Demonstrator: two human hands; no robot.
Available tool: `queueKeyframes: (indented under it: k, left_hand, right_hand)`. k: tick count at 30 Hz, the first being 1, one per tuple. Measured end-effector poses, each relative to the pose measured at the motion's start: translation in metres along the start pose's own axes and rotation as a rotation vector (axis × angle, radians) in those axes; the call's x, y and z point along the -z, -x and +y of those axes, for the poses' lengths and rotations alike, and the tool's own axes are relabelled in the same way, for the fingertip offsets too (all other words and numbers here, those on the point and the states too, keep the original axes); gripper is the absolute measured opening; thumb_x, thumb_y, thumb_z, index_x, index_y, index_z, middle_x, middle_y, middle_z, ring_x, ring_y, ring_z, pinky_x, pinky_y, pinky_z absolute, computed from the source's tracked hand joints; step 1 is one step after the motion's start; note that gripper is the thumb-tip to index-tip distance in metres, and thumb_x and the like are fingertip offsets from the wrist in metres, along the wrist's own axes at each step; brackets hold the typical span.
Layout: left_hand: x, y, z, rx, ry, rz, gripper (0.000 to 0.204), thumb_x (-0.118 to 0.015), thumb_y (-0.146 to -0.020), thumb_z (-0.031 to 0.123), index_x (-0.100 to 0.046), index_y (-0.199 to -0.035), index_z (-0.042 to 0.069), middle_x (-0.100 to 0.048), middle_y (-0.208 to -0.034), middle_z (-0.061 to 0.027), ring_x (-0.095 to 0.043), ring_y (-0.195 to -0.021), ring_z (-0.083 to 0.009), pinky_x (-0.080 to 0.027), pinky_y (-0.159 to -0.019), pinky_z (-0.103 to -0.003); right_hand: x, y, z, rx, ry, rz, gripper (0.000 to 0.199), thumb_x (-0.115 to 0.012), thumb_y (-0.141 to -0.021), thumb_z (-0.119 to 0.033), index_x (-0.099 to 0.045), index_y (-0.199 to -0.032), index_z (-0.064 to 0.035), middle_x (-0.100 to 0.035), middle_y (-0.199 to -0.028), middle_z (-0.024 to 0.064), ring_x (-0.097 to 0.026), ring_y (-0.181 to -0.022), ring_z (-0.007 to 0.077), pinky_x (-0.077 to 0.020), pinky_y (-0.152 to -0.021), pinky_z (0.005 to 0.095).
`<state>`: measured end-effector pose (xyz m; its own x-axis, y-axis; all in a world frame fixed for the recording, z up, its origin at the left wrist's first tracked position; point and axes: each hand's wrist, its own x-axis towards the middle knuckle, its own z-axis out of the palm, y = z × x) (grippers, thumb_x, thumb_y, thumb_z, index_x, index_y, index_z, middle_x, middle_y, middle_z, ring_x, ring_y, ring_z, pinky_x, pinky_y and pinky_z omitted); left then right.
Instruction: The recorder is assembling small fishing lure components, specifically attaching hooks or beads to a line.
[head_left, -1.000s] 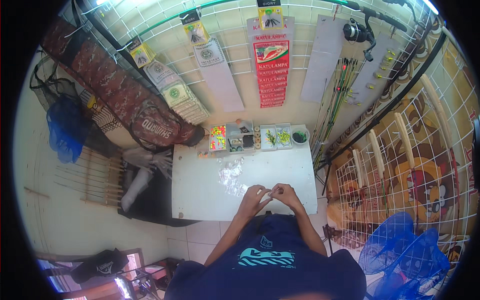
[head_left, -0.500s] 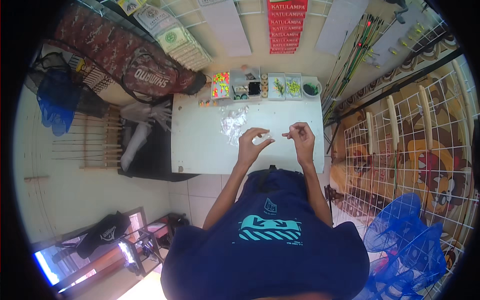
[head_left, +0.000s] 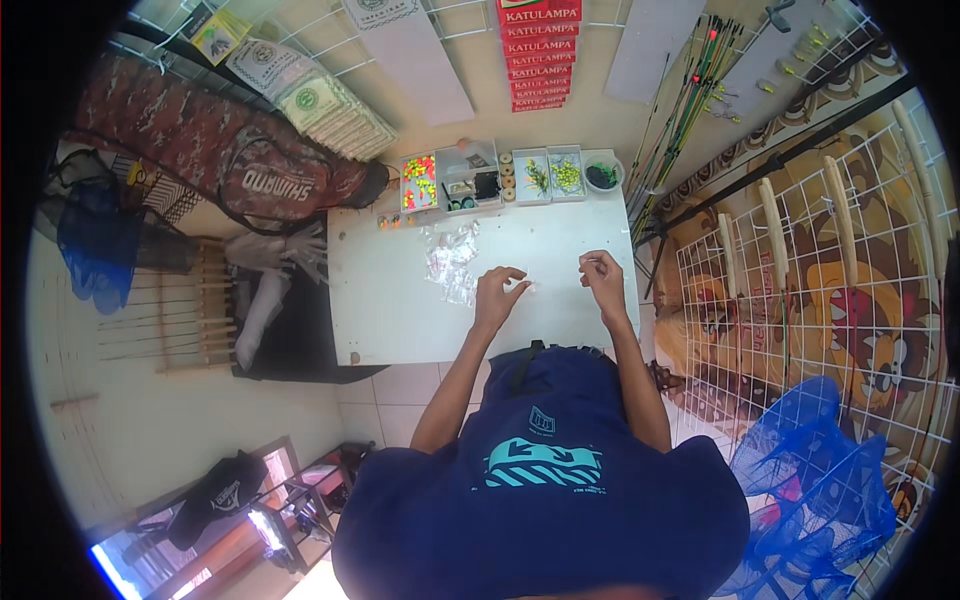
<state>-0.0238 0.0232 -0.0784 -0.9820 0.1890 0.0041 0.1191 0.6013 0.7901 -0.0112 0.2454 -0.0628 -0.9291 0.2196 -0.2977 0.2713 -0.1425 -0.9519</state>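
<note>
head view: above the tabletop's (head_left: 380, 300) near edge, left hand (head_left: 497, 293) pinches a tiny white piece (head_left: 527, 288), right hand's (head_left: 603, 277) grip pinched narrow, contents unclear.

I wear a dark navy short-sleeved shirt (head_left: 540, 500) with a turquoise striped graphic; my forearms are bare

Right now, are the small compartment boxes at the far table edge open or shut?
Open: the compartment boxes show their coloured contents directly, no lids over them.
</note>
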Motion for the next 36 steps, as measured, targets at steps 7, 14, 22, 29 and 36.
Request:
queueKeyframes:
  k: [7,14,22,29,36]
  left_hand:
    - [-0.037,0.0,-0.017,-0.052,-0.037,0.061,0.024,-0.073,-0.078,0.015,-0.067,-0.099,0.005,-0.066,-0.096,-0.012,-0.062,-0.084,-0.0285,-0.048,-0.078,-0.041]
    - [-0.042,0.049,-0.031,0.046,0.06,0.055,0.022,-0.07,-0.081,0.012,-0.066,-0.102,0.007,-0.065,-0.095,-0.0083,-0.059,-0.081,-0.025,-0.044,-0.077,-0.038]
    - [-0.039,0.07,-0.036,0.102,0.038,0.093,0.024,-0.07,-0.081,0.011,-0.065,-0.105,0.008,-0.063,-0.097,-0.0091,-0.059,-0.083,-0.0252,-0.045,-0.077,-0.038]
    - [-0.032,0.068,-0.033,0.177,0.123,0.084,0.021,-0.069,-0.083,0.011,-0.065,-0.102,0.005,-0.065,-0.095,-0.0117,-0.06,-0.077,-0.0263,-0.048,-0.073,-0.038]
    - [-0.028,0.064,-0.035,0.217,0.14,0.072,0.02,-0.068,-0.083,0.01,-0.066,-0.102,0.003,-0.066,-0.092,-0.0127,-0.06,-0.076,-0.0256,-0.049,-0.073,-0.037]
  right_hand:
    - [0.04,-0.065,0.062,-0.151,0.51,-0.017,0.02,-0.063,-0.085,-0.019,-0.063,-0.103,-0.0085,-0.064,-0.082,0.0048,-0.061,-0.069,0.0127,-0.048,-0.059,0.0269]
    - [0.002,-0.146,0.044,0.344,0.641,0.058,0.014,-0.066,-0.082,-0.012,-0.068,-0.093,-0.0036,-0.069,-0.078,0.012,-0.067,-0.071,0.021,-0.0521,-0.067,0.0312]
    - [-0.028,-0.224,0.015,0.399,1.1,-0.041,0.016,-0.061,-0.077,-0.002,-0.069,-0.091,-0.0031,-0.067,-0.082,0.0217,-0.068,-0.081,0.0366,-0.0539,-0.072,0.0439]
    - [-0.037,-0.232,0.022,0.426,1.35,-0.089,0.013,-0.062,-0.078,-0.009,-0.065,-0.09,-0.0055,-0.068,-0.09,0.0191,-0.067,-0.085,0.0371,-0.0533,-0.073,0.0468]
    - [-0.035,-0.223,0.008,0.312,1.091,-0.085,0.015,-0.066,-0.075,-0.012,-0.072,-0.088,-0.0098,-0.069,-0.085,0.0167,-0.068,-0.083,0.0337,-0.0537,-0.074,0.0417]
